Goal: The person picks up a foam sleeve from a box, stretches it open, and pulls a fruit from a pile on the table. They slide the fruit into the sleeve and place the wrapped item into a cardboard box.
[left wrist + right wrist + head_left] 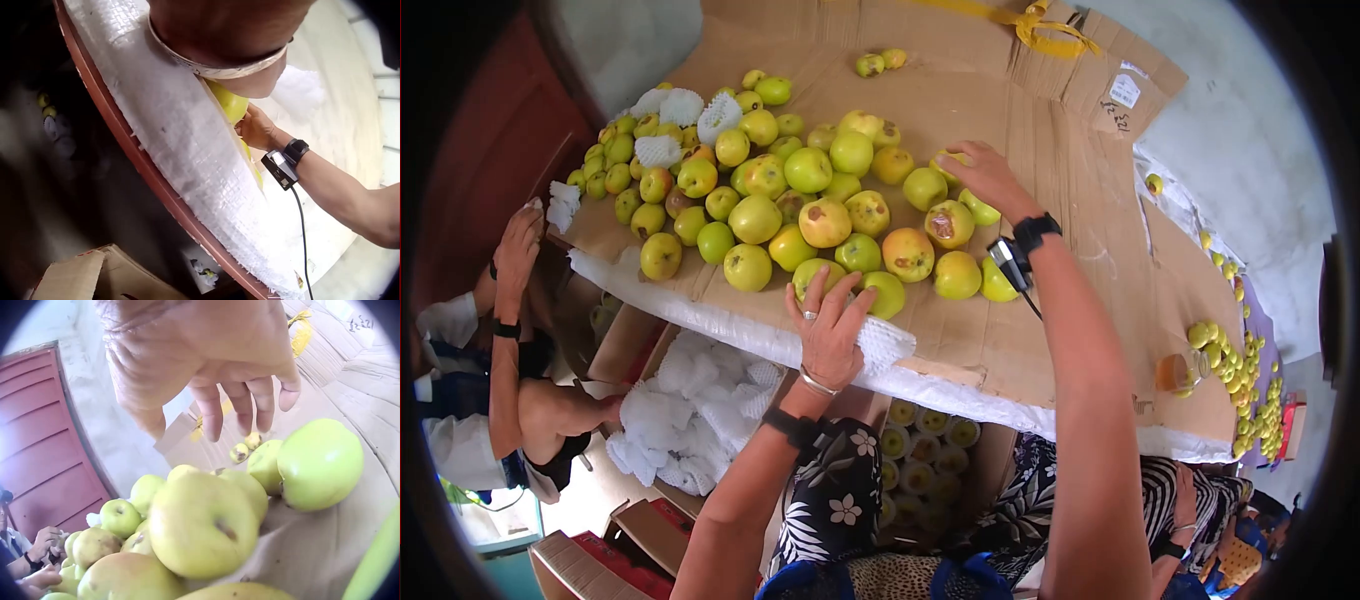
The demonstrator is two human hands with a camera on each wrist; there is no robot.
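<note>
Many green and yellow apples [755, 218], some with brown spots, lie on a cardboard sheet [1090, 270]. At the sheet's front edge, the left hand [830, 335] spreads its fingers over two green apples; a white foam net [887, 343] lies against its palm side. Whether it grips the net is unclear. The left wrist view has the wrist in front, with a green apple [230, 105] beyond. Over the heap's right side reaches the right hand [990, 180], near a yellow-green apple. In the right wrist view, the right hand [206, 362] hangs above the apples [203, 525] with parted fingers, holding nothing.
White foam nets [690, 410] fill a box below the table edge. Beside it, another box holds netted apples [920, 450]. A jar [1180, 372] stands at the right, near more apples [1230, 365]. Another person's hand [518, 240] is at the left end.
</note>
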